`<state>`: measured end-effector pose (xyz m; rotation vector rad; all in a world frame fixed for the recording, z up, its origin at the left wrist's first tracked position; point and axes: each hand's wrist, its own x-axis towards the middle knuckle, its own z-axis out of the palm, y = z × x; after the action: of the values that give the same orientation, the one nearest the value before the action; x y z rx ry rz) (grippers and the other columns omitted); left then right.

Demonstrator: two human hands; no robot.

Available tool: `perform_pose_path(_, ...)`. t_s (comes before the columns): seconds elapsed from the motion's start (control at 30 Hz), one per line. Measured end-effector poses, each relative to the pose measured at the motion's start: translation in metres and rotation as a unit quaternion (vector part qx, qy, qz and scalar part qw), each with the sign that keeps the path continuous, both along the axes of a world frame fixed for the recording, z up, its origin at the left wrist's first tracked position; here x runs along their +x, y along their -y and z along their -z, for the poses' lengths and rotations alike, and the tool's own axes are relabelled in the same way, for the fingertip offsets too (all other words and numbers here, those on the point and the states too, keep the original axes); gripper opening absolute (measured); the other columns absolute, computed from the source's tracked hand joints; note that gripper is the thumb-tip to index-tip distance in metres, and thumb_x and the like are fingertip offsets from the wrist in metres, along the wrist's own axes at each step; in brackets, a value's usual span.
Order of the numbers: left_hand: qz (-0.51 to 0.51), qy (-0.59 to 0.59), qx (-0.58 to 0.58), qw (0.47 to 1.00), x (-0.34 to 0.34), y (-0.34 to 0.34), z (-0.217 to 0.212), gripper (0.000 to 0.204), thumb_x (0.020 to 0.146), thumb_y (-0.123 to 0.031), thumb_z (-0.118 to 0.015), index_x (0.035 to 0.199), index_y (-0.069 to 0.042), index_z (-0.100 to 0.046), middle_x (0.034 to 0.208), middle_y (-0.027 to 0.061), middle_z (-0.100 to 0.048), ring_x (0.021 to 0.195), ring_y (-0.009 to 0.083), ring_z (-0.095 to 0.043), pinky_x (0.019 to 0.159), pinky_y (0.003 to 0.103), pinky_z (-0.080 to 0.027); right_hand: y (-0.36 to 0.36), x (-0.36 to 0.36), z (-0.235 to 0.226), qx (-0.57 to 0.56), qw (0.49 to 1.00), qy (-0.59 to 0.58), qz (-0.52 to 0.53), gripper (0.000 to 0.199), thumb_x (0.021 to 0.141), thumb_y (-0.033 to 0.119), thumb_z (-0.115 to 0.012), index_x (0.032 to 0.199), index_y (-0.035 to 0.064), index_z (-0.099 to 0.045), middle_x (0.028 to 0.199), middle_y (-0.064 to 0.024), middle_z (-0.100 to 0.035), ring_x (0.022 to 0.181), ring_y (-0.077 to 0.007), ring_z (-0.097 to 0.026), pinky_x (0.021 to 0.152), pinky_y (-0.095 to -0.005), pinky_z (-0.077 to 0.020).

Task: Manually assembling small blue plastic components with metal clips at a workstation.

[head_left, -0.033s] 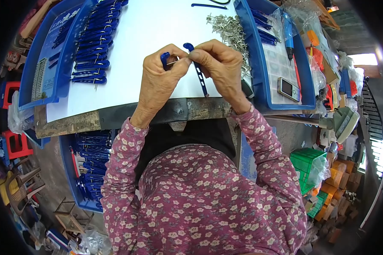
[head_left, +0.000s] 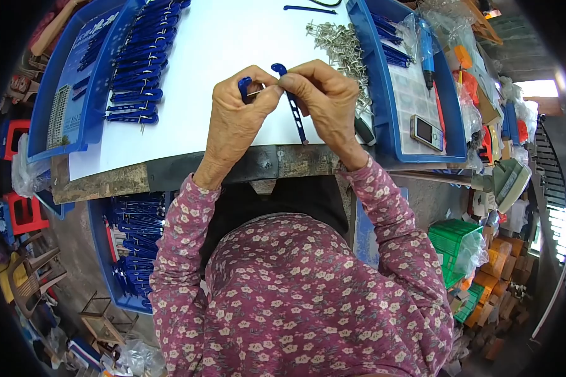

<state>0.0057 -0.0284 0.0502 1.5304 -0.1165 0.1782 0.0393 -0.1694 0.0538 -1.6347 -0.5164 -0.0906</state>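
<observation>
Above the near edge of the white-covered table, my two hands meet at the fingertips. My left hand [head_left: 238,108] is closed on a blue plastic piece [head_left: 244,88] with a rounded end; a thin metal pin shows beside it. Between the thumb and fingers of my right hand [head_left: 326,93] is a slim blue slotted strip [head_left: 297,119] with a knobbed top, its lower end pointing toward me. Fingertips hide where the pin and strip come together. Right of my right hand lies a heap of small metal pins [head_left: 336,47].
A long row of blue slotted pieces [head_left: 138,69] lies at left, beside a blue tray [head_left: 97,119]. On the right, another blue tray [head_left: 390,107] holds blue strips, a blue power screwdriver [head_left: 426,56] and a mobile phone [head_left: 427,133]. Below the table edge, a blue crate [head_left: 100,251] contains more blue pieces.
My right hand and wrist have shifted very slightly, and more of the dark object beside that wrist shows. Both hands keep their hold.
</observation>
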Motion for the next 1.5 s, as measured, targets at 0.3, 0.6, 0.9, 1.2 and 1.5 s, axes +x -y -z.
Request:
perform_pose_path(0.3, -0.001, -0.030, -0.075, 0.997, 0.003, -0.006, 0.007, 0.008, 0.080, -0.008, -0.058, 0.074, -0.002, -0.059, 0.056, -0.0049, -0.050, 0.049, 0.0001, -0.037, 0.044, 0.016, -0.028, 0.004, -0.005, -0.002, -0.145, 0.976, 0.160, -0.033, 0.023, 0.086, -0.003, -0.046, 0.108, -0.0019, -0.054, 0.072, -0.0038, -0.053, 0.059, -0.0095, -0.047, 0.053, -0.0214, -0.0388)
perform_pose_path(0.6, 0.019, -0.069, -0.158, 0.985, 0.004, -0.006, 0.007, 0.007, 0.079, -0.007, -0.058, 0.075, -0.002, -0.058, 0.054, -0.0050, -0.047, 0.043, 0.0000, -0.035, 0.038, 0.015, -0.023, 0.016, -0.002, -0.003, -0.215, 0.966, 0.095, -0.112, 0.044, 0.083, -0.006, -0.046, 0.126, 0.0042, -0.044, 0.073, -0.0071, -0.057, 0.056, -0.0117, -0.053, 0.052, -0.0234, -0.0431)
perform_pose_path(0.9, 0.029, -0.064, -0.125, 0.990, 0.002, -0.002, 0.008, 0.006, 0.080, -0.007, -0.058, 0.075, -0.003, -0.058, 0.054, -0.0061, -0.042, 0.044, 0.0005, -0.032, 0.038, 0.017, -0.020, 0.022, 0.001, 0.003, -0.291, 0.914, 0.274, -0.073, 0.047, 0.076, -0.010, -0.047, 0.122, -0.0012, -0.043, 0.084, -0.0133, -0.060, 0.068, -0.0219, -0.063, 0.058, -0.0268, -0.0496)
perform_pose_path(1.2, 0.049, -0.019, 0.059, 0.997, 0.010, 0.002, -0.002, 0.009, 0.079, -0.007, -0.057, 0.072, -0.002, -0.056, 0.058, -0.0067, -0.045, 0.054, 0.0001, -0.036, 0.047, 0.016, -0.027, 0.027, 0.016, 0.002, -0.177, 0.957, 0.190, -0.126, 0.025, 0.072, -0.014, -0.043, 0.091, -0.0033, -0.055, 0.069, -0.0099, -0.060, 0.056, -0.0163, -0.061, 0.049, -0.0253, -0.0454)
perform_pose_path(1.5, 0.078, 0.178, 0.298, 0.935, 0.024, 0.000, -0.007, 0.004, 0.072, 0.001, -0.056, 0.073, 0.000, -0.053, 0.055, 0.0087, -0.049, 0.045, 0.0154, -0.047, 0.044, 0.027, -0.036, 0.032, 0.019, 0.008, -0.023, 0.964, -0.189, -0.183, 0.029, 0.092, 0.022, -0.045, 0.070, 0.0037, -0.051, 0.052, -0.0014, -0.049, 0.038, -0.0044, -0.040, 0.036, -0.0184, -0.0307)
